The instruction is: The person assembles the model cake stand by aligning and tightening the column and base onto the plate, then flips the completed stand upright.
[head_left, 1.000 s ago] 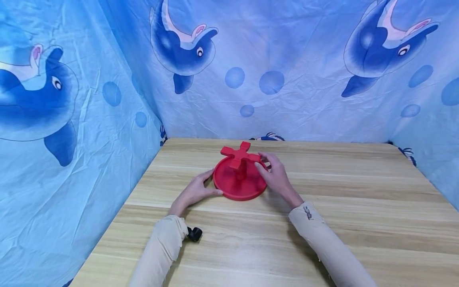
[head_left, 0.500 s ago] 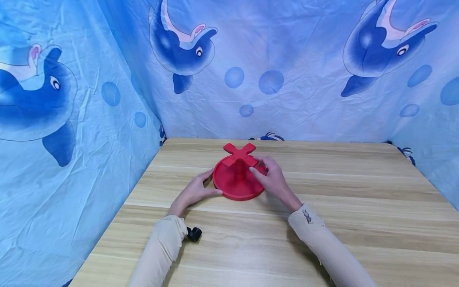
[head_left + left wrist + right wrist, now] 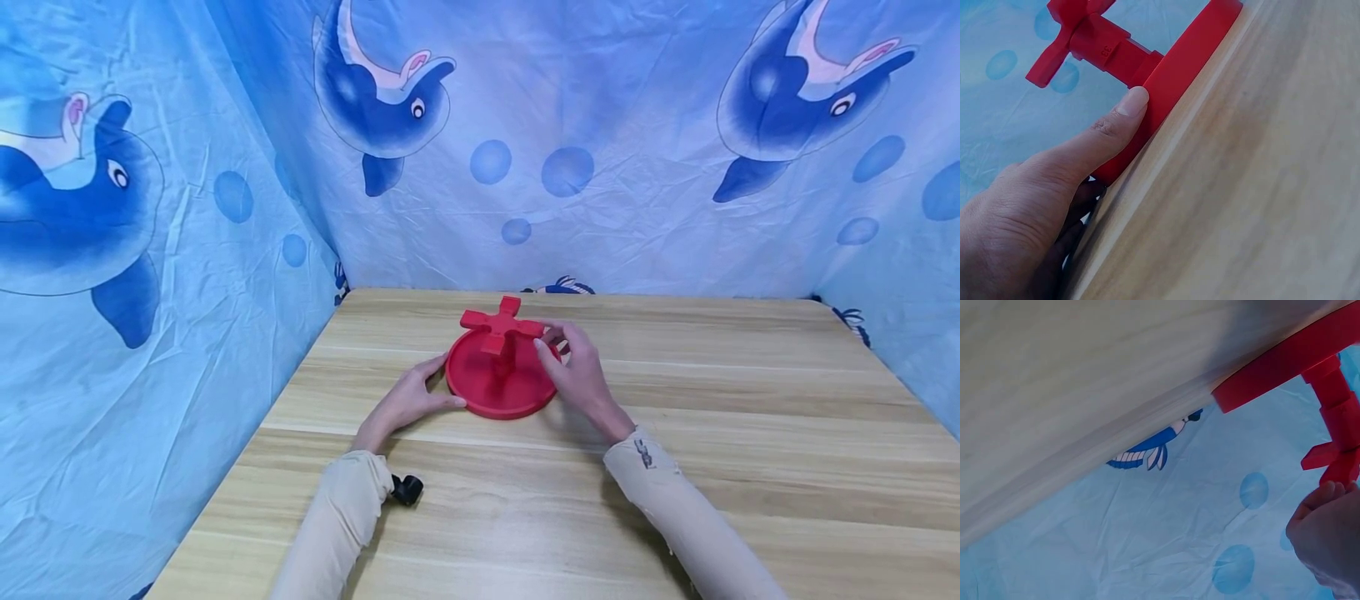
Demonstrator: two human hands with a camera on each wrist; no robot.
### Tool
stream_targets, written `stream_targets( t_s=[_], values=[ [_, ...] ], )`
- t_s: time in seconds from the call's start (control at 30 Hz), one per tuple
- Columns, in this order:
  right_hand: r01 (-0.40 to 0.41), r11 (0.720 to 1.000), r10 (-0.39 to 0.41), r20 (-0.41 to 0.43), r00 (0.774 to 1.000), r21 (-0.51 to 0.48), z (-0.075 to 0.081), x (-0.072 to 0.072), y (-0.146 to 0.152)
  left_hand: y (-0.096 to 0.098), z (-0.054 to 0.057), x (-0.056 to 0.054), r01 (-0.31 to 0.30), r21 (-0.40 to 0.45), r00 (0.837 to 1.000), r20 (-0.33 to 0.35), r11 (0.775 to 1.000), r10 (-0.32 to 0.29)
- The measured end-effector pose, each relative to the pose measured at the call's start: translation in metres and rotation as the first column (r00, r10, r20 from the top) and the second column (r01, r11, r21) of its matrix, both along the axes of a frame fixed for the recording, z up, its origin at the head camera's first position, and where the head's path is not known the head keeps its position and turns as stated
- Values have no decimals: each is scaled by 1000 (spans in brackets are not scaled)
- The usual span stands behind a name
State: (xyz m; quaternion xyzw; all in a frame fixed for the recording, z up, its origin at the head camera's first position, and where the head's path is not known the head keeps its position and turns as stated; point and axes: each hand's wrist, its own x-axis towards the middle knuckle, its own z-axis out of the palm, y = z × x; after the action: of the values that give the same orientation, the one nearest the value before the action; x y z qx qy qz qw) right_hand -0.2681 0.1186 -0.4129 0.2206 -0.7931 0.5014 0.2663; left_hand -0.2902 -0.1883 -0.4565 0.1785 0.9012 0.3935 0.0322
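Note:
A red round base point(image 3: 480, 392) with a raised rim lies on the table, and a post point(image 3: 1110, 53) rises from its middle. On top of the post is a red cross-shaped knob point(image 3: 501, 324) with several arms. My left hand point(image 3: 408, 398) grips the base's rim from the left, thumb at the front and fingers round the side. With thumb and fingertips, my right hand point(image 3: 581, 367) pinches the right arm of the knob. In the right wrist view, that hand point(image 3: 1332, 531) is at the end of a knob arm, partly cut off by the frame.
A wooden table point(image 3: 712, 400) lies under everything. Blue dolphin-print cloth point(image 3: 622, 233) hangs behind it and along the left side. A small black object point(image 3: 407, 490) sits at the left sleeve.
The knob has turned on its post, from a plus to an X half a second ago and to a plus again now. My right hand shifted with it; the left hand stays put.

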Motion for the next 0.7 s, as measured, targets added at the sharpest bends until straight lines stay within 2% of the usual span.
stream_targets(
  t_s=[0.13,0.2,0.47,0.7],
  values=[
    [43,999,-43,-48,998,1,-1,-4,2,0,0,0,-2,0,1000,1,1000,2],
    [53,999,-53,-43,998,5,-1,-4,3,0,0,0,0,-1,1000,2,1000,0],
    [33,999,-36,75,997,41,-1,-7,2,-1,0,0,4,4,1000,-2,1000,-4],
    [30,999,-36,160,986,41,0,-10,0,-1,-2,-2,16,-6,999,-49,1000,-17]
  ],
)
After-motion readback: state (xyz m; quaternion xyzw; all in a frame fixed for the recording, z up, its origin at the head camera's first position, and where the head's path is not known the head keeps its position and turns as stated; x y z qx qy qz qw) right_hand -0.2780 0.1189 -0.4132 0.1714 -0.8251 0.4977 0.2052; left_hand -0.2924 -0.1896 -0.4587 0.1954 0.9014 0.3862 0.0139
